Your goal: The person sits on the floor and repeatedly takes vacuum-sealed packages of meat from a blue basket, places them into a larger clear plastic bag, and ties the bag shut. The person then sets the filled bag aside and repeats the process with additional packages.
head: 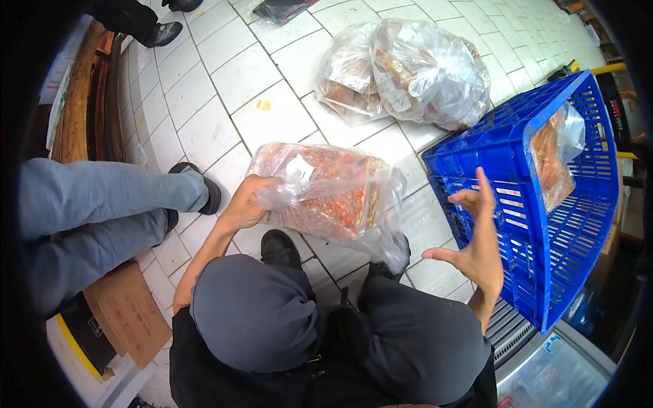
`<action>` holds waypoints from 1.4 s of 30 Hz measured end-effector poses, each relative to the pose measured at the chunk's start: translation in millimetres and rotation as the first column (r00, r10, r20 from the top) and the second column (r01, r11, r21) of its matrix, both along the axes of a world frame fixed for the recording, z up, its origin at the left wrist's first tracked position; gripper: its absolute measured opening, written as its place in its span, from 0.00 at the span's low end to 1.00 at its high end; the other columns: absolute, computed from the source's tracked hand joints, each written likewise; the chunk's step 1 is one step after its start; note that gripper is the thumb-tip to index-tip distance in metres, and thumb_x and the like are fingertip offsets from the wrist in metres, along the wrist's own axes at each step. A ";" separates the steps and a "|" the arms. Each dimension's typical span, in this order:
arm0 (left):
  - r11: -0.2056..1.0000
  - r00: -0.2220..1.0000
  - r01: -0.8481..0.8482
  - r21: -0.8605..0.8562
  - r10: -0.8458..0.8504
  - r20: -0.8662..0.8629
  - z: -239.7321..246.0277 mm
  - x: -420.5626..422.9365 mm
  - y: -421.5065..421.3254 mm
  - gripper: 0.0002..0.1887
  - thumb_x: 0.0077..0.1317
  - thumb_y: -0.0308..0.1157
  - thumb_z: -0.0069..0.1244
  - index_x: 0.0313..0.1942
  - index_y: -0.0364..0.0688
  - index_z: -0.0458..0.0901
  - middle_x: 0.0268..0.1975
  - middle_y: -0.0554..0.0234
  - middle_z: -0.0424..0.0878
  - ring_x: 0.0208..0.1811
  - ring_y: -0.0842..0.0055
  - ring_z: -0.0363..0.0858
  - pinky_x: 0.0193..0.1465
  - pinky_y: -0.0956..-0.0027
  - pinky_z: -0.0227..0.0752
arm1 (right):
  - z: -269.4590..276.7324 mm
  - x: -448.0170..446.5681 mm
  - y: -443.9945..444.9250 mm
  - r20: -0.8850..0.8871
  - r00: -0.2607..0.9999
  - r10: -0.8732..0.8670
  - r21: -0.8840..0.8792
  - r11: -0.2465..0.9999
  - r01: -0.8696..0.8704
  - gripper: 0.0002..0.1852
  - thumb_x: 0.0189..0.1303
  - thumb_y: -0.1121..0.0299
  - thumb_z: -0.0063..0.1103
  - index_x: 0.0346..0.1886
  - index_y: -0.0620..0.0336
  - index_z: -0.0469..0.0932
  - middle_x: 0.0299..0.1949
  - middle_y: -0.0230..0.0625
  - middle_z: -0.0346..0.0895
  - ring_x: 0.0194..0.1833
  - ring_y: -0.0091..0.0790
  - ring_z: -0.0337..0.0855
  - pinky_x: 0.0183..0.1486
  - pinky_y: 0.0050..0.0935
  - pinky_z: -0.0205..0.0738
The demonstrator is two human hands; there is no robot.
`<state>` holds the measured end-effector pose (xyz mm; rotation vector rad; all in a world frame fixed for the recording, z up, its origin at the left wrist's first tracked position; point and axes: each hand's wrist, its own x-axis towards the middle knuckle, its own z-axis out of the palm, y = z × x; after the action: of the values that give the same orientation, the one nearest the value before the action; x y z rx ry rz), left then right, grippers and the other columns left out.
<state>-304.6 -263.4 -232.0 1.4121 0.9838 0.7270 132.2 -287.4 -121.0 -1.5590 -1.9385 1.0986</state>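
My left hand (248, 203) grips the gathered plastic of a clear bag (326, 191) at its near left side. Inside that bag is a flat, blocky reddish food, speckled with orange, and a white label is on top. The loose end of the bag hangs toward my right shoe. To the right, my right hand (477, 239) is empty, thumb and fingers spread apart, beside the wall of a blue plastic crate (479, 158). Within the crate lies another clear bag (553, 158) with orange-brown contents.
Two filled clear plastic bags (408, 76) rest on the white tiled floor (265, 102) ahead. At left stand another person's legs (112, 196) in grey trousers, near a cardboard piece (130, 316). Another person's shoe (166, 34) is at the far left. A glass-topped cabinet (556, 372) sits at lower right.
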 end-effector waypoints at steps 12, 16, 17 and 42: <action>0.896 0.934 -0.311 0.317 0.350 -0.073 -61.0 35.5 -65.4 0.05 0.71 0.25 0.60 0.43 0.33 0.88 0.44 0.52 0.89 0.43 0.70 0.85 0.49 0.64 0.75 | -163.5 -101.1 49.5 -0.837 0.546 0.027 -0.155 0.946 -0.283 0.21 0.74 0.60 0.65 0.60 0.66 0.81 0.65 0.56 0.79 0.63 0.41 0.79 0.74 0.48 0.63; 0.811 0.898 -0.429 0.399 0.432 0.086 -59.1 63.2 -41.0 0.12 0.78 0.35 0.50 0.40 0.35 0.82 0.49 0.45 0.88 0.54 0.64 0.84 0.64 0.59 0.69 | -176.5 -147.8 48.6 -0.608 0.687 -0.398 -0.517 0.855 0.038 0.12 0.81 0.67 0.54 0.54 0.66 0.80 0.49 0.46 0.85 0.44 0.34 0.82 0.57 0.40 0.75; 0.798 0.888 -0.459 0.390 0.432 0.160 -57.0 71.5 -34.1 0.15 0.81 0.39 0.46 0.40 0.36 0.80 0.50 0.44 0.88 0.55 0.62 0.84 0.68 0.56 0.67 | -175.9 -159.4 49.4 -0.549 0.749 -0.371 -0.390 0.906 0.163 0.11 0.82 0.67 0.53 0.52 0.66 0.80 0.45 0.42 0.84 0.41 0.32 0.81 0.53 0.37 0.76; 0.889 0.959 0.015 0.458 0.117 -0.258 -67.2 123.6 -30.7 0.20 0.67 0.43 0.63 0.49 0.38 0.83 0.46 0.50 0.84 0.48 0.55 0.84 0.49 0.54 0.76 | -38.7 -144.8 35.4 0.212 0.941 0.265 0.597 0.727 -0.339 0.17 0.47 0.77 0.67 0.44 0.56 0.84 0.35 0.37 0.74 0.39 0.48 0.79 0.46 0.47 0.72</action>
<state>-181.0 -294.1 -299.1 1.9486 1.1167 0.8507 -12.6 -252.0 -159.7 -0.9646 -2.3649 0.3708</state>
